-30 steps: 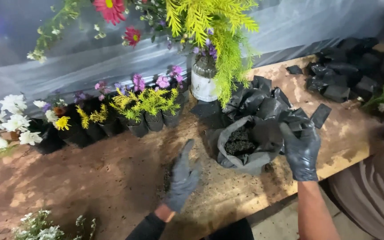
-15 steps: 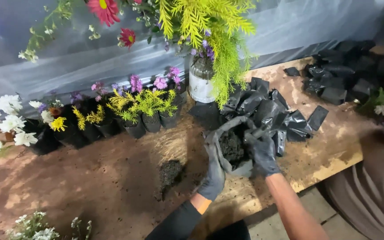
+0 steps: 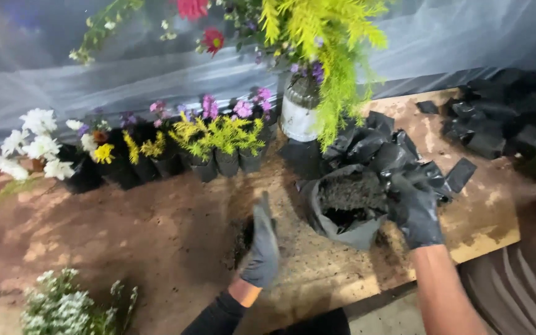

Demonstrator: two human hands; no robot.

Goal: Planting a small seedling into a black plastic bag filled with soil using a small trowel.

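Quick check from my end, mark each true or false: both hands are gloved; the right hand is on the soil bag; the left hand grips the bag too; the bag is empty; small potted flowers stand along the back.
1. Both hands wear gloves: true, left hand, right hand.
2. Right hand is on the soil bag: true.
3. Left hand grips the bag: false, it is apart, over the table.
4. The bag is empty: false, it holds dark soil.
5. Potted flowers stand along the back: true.
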